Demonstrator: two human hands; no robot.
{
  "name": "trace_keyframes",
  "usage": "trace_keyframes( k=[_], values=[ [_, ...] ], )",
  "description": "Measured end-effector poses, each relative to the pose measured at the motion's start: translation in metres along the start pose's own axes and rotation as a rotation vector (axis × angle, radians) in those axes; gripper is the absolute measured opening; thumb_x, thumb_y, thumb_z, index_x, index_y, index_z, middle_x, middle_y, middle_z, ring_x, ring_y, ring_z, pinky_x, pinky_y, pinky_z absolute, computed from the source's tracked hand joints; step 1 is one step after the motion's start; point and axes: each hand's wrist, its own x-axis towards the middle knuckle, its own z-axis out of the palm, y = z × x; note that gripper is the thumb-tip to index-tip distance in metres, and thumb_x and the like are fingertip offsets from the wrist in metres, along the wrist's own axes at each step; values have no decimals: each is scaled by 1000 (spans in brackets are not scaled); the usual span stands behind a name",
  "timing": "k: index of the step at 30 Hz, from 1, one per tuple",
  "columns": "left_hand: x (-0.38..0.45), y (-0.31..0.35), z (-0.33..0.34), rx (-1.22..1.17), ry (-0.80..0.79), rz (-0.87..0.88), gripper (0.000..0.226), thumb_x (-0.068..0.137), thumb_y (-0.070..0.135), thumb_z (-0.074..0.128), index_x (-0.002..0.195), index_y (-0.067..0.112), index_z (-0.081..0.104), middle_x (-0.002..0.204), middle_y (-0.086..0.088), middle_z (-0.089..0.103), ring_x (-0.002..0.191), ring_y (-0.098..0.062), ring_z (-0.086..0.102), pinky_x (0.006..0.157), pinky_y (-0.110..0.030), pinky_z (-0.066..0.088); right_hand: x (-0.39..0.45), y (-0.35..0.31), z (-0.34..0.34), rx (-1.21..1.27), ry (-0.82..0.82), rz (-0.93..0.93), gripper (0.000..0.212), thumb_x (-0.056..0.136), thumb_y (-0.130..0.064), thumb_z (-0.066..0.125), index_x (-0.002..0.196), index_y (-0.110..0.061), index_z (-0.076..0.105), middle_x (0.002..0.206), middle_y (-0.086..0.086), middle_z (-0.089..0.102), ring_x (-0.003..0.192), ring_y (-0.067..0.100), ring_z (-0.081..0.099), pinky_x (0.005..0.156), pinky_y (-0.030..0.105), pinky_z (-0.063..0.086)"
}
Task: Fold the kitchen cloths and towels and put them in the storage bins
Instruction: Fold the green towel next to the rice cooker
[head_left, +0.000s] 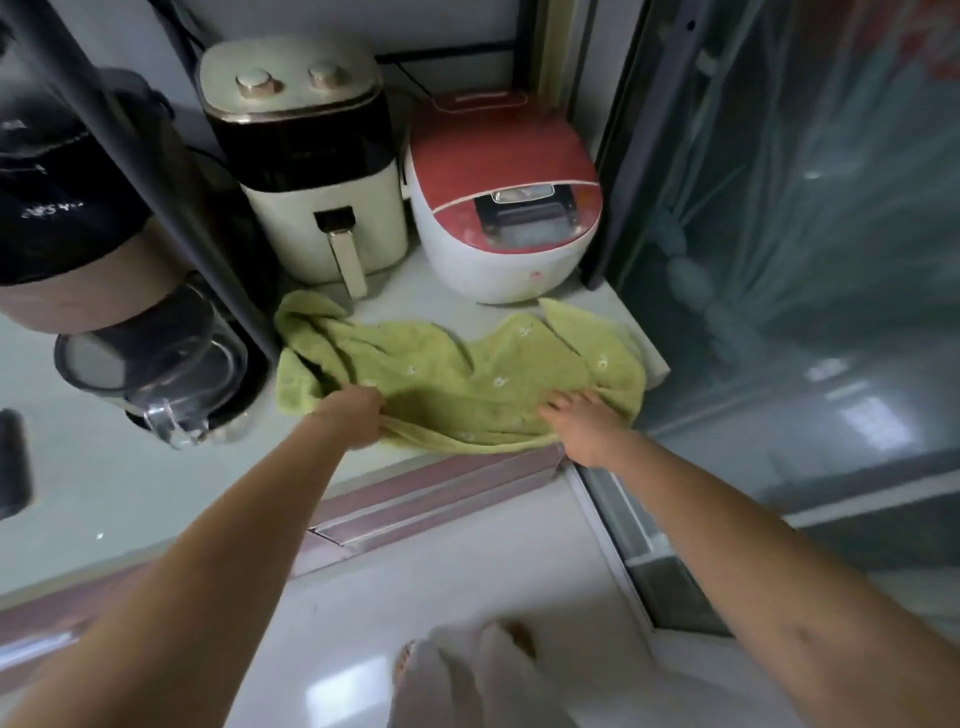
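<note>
The green towel (467, 384) lies rumpled on the worktop (395, 299) before the air fryer (311, 171) and rice cooker (506, 208), long axis left-right, near edge pinched by the left hand (353, 421), right hand (582, 421) pressing with fingers spread.

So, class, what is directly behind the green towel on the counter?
Behind the green towel stand a cream air fryer and a red-and-white rice cooker. The counter beneath the towel is covered.

one green towel (457, 387), two hands — left (353, 415), right (587, 423)
</note>
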Motion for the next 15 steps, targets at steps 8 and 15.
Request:
trace_keyframes(
  k=[8,15],
  values=[
    [23,34,-25,82,-112,0,75,77,77,47,118,14,54,105,1,57,98,-22,57,78,-32,43,6,18,0,388,-221,-3,67,90,-38,57,148,-32,23,160,-1,-1,146,20,9,117,34,16],
    [46,75,-6,-205,36,236,67,93,44,51,150,21,24,155,-4,27,136,-31,34,109,-44,35,40,58,-10,587,457,295,44,86,-25,65,124,-6,52,126,14,53,116,30,51,94,35,42]
  ],
)
